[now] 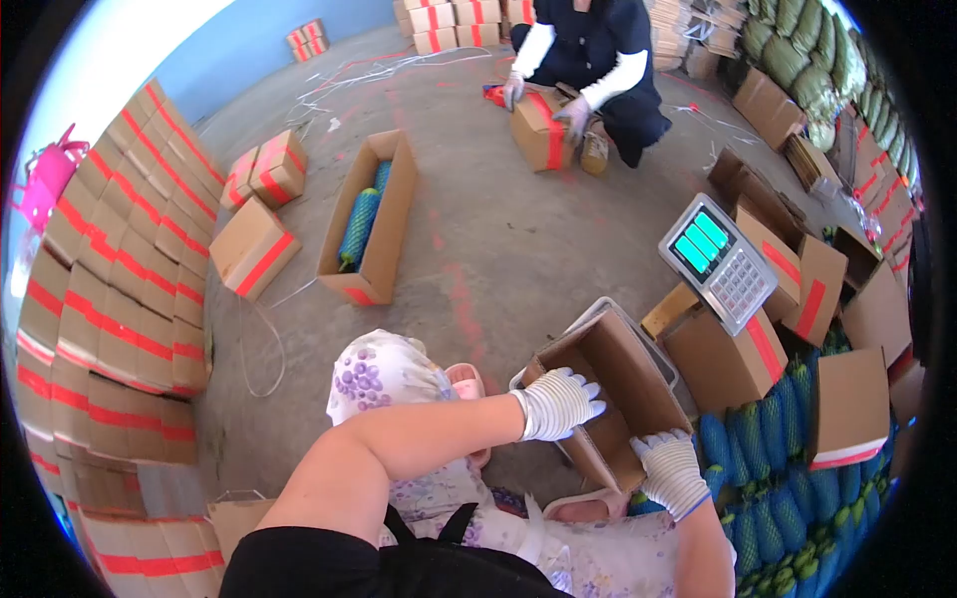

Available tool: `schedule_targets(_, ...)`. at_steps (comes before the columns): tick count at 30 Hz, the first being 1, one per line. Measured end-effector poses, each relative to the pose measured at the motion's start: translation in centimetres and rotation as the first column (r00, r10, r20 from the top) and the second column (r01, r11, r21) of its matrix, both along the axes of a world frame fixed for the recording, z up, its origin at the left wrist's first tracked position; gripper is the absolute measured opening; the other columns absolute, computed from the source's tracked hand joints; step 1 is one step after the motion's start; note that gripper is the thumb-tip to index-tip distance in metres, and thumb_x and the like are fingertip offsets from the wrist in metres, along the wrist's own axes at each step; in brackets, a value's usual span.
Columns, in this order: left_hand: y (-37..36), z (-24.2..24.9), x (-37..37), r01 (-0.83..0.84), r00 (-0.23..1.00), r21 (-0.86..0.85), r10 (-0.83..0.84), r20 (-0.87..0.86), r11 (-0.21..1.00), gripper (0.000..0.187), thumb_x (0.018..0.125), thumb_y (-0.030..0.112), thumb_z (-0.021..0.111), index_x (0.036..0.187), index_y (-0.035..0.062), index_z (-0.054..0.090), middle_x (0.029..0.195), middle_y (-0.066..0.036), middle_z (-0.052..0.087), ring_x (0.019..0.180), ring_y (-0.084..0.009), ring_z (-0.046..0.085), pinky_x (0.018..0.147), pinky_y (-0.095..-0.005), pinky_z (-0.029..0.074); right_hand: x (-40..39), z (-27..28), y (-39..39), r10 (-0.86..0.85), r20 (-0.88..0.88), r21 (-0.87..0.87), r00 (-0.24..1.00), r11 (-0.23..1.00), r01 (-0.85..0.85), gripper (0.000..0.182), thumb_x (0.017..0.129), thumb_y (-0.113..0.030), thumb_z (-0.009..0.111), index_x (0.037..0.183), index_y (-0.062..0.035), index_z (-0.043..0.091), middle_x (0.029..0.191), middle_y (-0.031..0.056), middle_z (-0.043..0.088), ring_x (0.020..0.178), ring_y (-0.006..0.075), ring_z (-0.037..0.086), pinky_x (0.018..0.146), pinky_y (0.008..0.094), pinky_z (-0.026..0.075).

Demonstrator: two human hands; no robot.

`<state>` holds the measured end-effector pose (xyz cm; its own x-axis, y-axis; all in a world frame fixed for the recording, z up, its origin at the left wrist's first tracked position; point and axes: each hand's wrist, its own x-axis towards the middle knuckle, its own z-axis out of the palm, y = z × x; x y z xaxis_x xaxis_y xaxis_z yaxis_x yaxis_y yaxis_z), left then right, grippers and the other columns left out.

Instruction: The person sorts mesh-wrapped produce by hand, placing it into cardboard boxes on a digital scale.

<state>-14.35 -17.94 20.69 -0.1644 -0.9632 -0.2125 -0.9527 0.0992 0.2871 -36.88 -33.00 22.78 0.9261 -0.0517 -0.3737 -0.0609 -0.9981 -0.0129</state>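
Observation:
An open cardboard box (653, 379) sits on the metal platform of a scale (606, 302) in front of me, and its visible inside is bare brown cardboard. My left hand (560, 404), in a striped white glove, grips the box's left wall with its fingers over the edge. At the box's near right corner, my right hand (673, 470) in a matching glove holds the wall. The scale's lit display and keypad (718, 261) stand beyond the box. To the right lie rows of long green produce in blue mesh sleeves (758, 439).
Cardboard boxes with red tape (120, 309) are stacked along the left. An open long box (394, 214) holds blue-sleeved produce. A crouching co-worker (588, 60) handles a taped box (541, 130). More boxes (850, 409) lie at right; green sacks (797, 50) are piled behind.

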Motion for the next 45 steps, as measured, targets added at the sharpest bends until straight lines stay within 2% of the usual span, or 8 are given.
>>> schedule_targets(10, -0.2, 0.0, 0.2, 0.043, 0.998, 0.033, -0.044, 0.05, 0.999, 0.056, 0.08, 0.026, 0.074, 0.131, 0.0087, 0.058, 0.129, -0.017, 0.059, 0.113, -0.0325, 0.06, 0.095, -0.0465, 0.049, -0.2, -0.1, -0.1, -0.048, -0.047, 0.006, 0.998, 0.999, 0.048, 0.062, 0.061, -0.022, 0.083, 0.12, -0.012, 0.066, 0.112, 0.0086, 0.069, 0.108, 0.0279, 0.063, 0.101, 0.0459, 0.043)
schedule_targets(25, 0.1, 0.4, 0.2, 0.062, 0.996, -0.022, -0.06, 0.065, 0.998, 0.06, 0.078, 0.026, 0.075, 0.132, 0.0102, 0.056, 0.129, -0.016, 0.058, 0.111, -0.0344, 0.061, 0.095, -0.0446, 0.049, -0.8, 0.4, -0.3, -0.004, 0.086, -0.001, 0.996, 1.0, 0.004, 0.049, 0.072, -0.018, 0.072, 0.12, -0.0109, 0.065, 0.108, 0.0106, 0.067, 0.109, 0.0276, 0.061, 0.104, 0.0477, 0.041)
schedule_targets(30, 0.3, 1.7, 0.4, 0.067, 0.997, -0.013, -0.066, 0.034, 0.998, 0.058, 0.08, 0.028, 0.074, 0.132, 0.0108, 0.056, 0.133, -0.017, 0.056, 0.117, -0.0357, 0.057, 0.101, -0.0462, 0.046, -0.7, 4.6, -0.6, -0.026, 0.122, 0.232, 0.992, 0.973, -0.003, 0.058, 0.071, -0.019, 0.075, 0.126, -0.0088, 0.061, 0.115, 0.0139, 0.064, 0.11, 0.0324, 0.06, 0.104, 0.0454, 0.042)
schedule_targets(35, 0.6, 3.4, -0.1, 0.114, 0.993, -0.095, -0.116, -0.015, 0.989, 0.063, 0.078, 0.033, 0.075, 0.133, 0.0092, 0.056, 0.137, -0.02, 0.054, 0.123, -0.0392, 0.053, 0.106, -0.048, 0.042, -5.2, 4.1, -2.2, -0.304, 0.493, 0.534, 0.815, 0.846, -0.007, 0.058, 0.08, -0.025, 0.073, 0.132, -0.0038, 0.057, 0.113, 0.0211, 0.066, 0.106, 0.0393, 0.061, 0.093, 0.0462, 0.049)
schedule_targets(37, 0.5, 3.6, -0.6, 0.104, 0.993, -0.099, -0.108, -0.038, 0.99, 0.069, 0.069, 0.033, 0.08, 0.13, 0.0085, 0.058, 0.133, -0.023, 0.056, 0.119, -0.0404, 0.054, 0.104, -0.0506, 0.041, -7.2, 6.5, -2.6, -0.548, 0.3, 0.548, 0.781, 0.769, 0.329, 0.051, 0.081, -0.028, 0.074, 0.127, -0.0089, 0.062, 0.091, 0.0199, 0.069, 0.09, 0.0382, 0.067, 0.076, 0.0454, 0.054)
schedule_targets(40, 0.4, 1.2, 1.3, 0.163, 0.985, -0.08, -0.167, -0.048, 0.983, 0.075, 0.063, 0.026, 0.08, 0.131, 0.004, 0.058, 0.138, -0.029, 0.05, 0.123, -0.0463, 0.049, 0.106, -0.0506, 0.04, -11.3, 5.6, -3.4, -0.737, 0.437, 0.585, 0.516, 0.668, 0.459, 0.05, 0.082, -0.03, 0.072, 0.127, -0.0098, 0.062, 0.103, 0.0194, 0.069, 0.098, 0.0372, 0.066, 0.083, 0.0429, 0.054)
schedule_targets(42, -1.0, 3.9, 0.6, 0.336, 0.942, -0.162, -0.329, 0.066, 0.928, 0.043, 0.084, 0.022, 0.069, 0.123, 0.0051, 0.064, 0.122, -0.017, 0.066, 0.11, -0.0378, 0.062, 0.093, -0.0443, 0.05, -12.0, 5.0, -4.0, -0.788, 0.454, 0.579, 0.416, 0.616, 0.535, 0.05, 0.083, -0.03, 0.071, 0.128, -0.0098, 0.061, 0.108, 0.0189, 0.069, 0.101, 0.0366, 0.066, 0.085, 0.042, 0.053)
schedule_targets(45, -2.0, 1.9, 1.8, 0.36, 0.933, 0.008, -0.36, 0.019, 0.933, 0.041, 0.087, 0.023, 0.065, 0.124, 0.0051, 0.063, 0.12, -0.019, 0.066, 0.108, -0.0401, 0.062, 0.093, -0.0456, 0.049, -12.3, 4.7, -4.2, -0.86, 0.24, 0.458, 0.45, 0.509, 0.728, 0.051, 0.085, -0.032, 0.069, 0.131, -0.0104, 0.06, 0.115, 0.0176, 0.068, 0.106, 0.036, 0.065, 0.091, 0.0413, 0.052)
